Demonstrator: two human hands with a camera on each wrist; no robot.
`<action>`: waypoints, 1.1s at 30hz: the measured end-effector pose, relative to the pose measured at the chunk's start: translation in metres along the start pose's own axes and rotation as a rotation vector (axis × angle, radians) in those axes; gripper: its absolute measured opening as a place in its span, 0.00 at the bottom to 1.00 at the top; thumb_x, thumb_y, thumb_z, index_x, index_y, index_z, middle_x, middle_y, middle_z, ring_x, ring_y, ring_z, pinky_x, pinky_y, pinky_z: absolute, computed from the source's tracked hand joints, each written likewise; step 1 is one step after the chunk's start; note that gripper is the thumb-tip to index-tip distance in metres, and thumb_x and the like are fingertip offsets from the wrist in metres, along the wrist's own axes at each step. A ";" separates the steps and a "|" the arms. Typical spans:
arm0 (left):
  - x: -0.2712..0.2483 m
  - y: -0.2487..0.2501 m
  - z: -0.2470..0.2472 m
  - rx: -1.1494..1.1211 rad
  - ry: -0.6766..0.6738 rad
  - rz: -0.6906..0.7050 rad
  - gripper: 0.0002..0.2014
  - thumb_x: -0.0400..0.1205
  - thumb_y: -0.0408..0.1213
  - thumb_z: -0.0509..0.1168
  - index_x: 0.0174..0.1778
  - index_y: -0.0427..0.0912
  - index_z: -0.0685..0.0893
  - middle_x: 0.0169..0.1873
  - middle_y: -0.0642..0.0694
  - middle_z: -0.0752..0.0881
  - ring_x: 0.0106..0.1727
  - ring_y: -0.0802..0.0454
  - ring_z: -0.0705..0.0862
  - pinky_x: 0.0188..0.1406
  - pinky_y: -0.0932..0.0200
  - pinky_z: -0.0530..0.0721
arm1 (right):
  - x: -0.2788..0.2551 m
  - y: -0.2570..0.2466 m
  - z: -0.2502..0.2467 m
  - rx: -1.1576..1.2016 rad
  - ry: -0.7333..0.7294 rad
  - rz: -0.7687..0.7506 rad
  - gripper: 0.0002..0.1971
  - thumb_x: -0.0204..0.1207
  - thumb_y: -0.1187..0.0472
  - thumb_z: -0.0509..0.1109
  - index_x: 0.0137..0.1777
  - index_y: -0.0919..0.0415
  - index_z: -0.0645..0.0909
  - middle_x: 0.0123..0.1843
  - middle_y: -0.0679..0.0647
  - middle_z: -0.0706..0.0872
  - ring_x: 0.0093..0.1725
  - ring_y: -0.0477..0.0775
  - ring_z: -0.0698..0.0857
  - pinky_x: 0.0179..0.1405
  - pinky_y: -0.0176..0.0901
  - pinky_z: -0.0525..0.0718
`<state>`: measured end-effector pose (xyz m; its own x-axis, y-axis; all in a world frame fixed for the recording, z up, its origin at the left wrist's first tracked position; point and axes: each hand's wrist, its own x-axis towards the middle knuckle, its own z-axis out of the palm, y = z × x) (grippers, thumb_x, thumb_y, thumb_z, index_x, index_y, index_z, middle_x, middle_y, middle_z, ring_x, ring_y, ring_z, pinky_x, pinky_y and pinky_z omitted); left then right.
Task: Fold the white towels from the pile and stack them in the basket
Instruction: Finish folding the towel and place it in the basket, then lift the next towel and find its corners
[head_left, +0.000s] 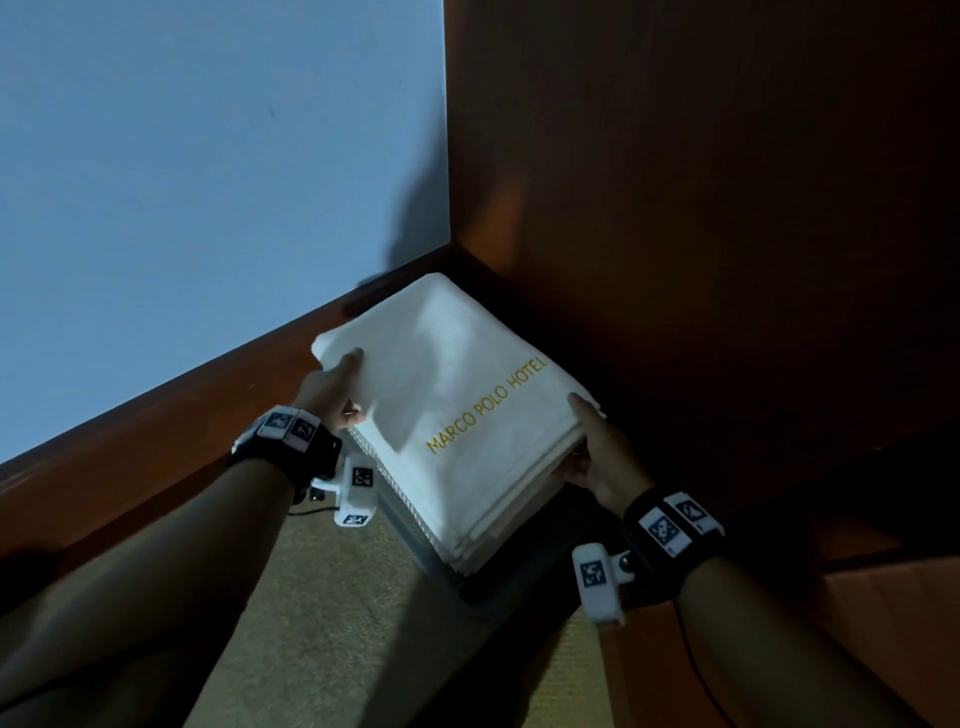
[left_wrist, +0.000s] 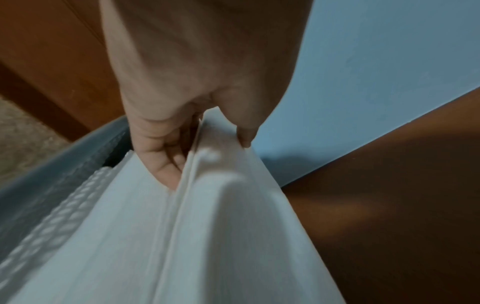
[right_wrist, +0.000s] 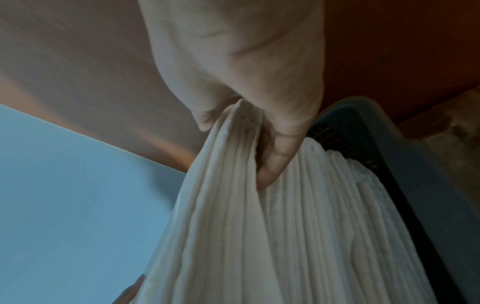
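Towels (head_left: 498, 493) are stacked in a grey basket (head_left: 483, 597), which is set on beige carpet (head_left: 322, 613) in a corner between a blue wall (head_left: 208, 182) and brown wooden panels (head_left: 701, 182). The basket is filled above its rim, and its perforated mesh wall is seen beside the stack in the left wrist view (left_wrist: 52, 216). A folded white towel (head_left: 441, 374) is held flat on top of the stack; "MARCO POLO HOTEL" is stitched across it in gold letters. Its cloth is soft and thick, folded into a rectangle with many layered edges along the near side.

The top towel's left edge is pinched by the left hand (head_left: 332, 389), thumb above and fingers (left_wrist: 166, 164) tucked under the fold. The right edge is gripped likewise by the right hand (head_left: 597, 447), its thumb on top and fingers (right_wrist: 275, 160) pushed between the layers. Both grips are closed on that towel. Black bands with white marker blocks are worn on both wrists.
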<state>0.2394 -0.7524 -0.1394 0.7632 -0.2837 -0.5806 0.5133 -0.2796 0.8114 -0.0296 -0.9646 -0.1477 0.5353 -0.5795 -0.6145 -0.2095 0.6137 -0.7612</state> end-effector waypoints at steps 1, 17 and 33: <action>0.006 0.003 -0.002 -0.022 0.018 0.017 0.20 0.87 0.51 0.70 0.58 0.36 0.82 0.56 0.39 0.89 0.56 0.42 0.90 0.48 0.49 0.87 | 0.003 0.001 0.000 -0.006 0.009 -0.018 0.22 0.83 0.49 0.74 0.73 0.55 0.79 0.65 0.60 0.88 0.60 0.62 0.88 0.38 0.51 0.92; 0.014 -0.027 -0.003 -0.119 0.006 0.206 0.23 0.81 0.29 0.74 0.72 0.46 0.82 0.63 0.42 0.90 0.64 0.40 0.89 0.60 0.40 0.87 | 0.023 0.012 -0.016 -0.213 0.141 -0.261 0.22 0.80 0.64 0.78 0.69 0.58 0.74 0.66 0.59 0.84 0.60 0.57 0.88 0.49 0.50 0.92; -0.061 -0.106 0.016 1.012 0.014 0.749 0.43 0.81 0.75 0.49 0.91 0.61 0.53 0.91 0.54 0.39 0.91 0.53 0.35 0.86 0.38 0.48 | -0.007 0.058 0.009 -1.576 -0.112 -1.017 0.49 0.76 0.23 0.57 0.93 0.47 0.53 0.94 0.59 0.38 0.91 0.64 0.34 0.89 0.70 0.41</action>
<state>0.1320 -0.7200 -0.1913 0.7435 -0.6687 0.0047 -0.5723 -0.6326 0.5218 -0.0385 -0.9203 -0.1853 0.9535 -0.2843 0.1005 -0.2460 -0.9262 -0.2859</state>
